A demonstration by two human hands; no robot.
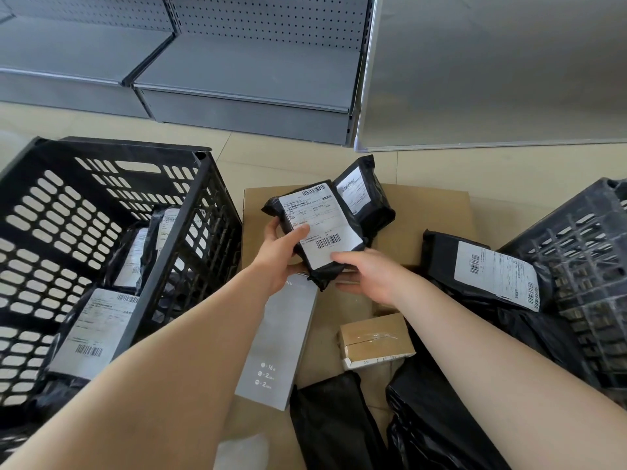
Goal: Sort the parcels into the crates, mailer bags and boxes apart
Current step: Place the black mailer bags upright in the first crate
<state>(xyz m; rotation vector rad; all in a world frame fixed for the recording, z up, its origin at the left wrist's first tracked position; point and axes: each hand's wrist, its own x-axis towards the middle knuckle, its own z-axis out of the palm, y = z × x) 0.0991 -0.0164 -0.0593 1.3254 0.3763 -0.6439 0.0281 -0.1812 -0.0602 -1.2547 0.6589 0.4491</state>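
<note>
On the left, a black slotted crate [101, 212] holds labelled black mailer bags [98, 320]. Just right of it, the left hand [281, 256] and right hand [369, 276] together grip a black mailer bag with a white shipping label [322, 228], thumbs on top, above a flat cardboard sheet [417, 215]. Below lie a grey box [274, 347] and a small taped carton [376, 337]. A second crate [583, 252], apparently film-wrapped, sits at the far right.
</note>
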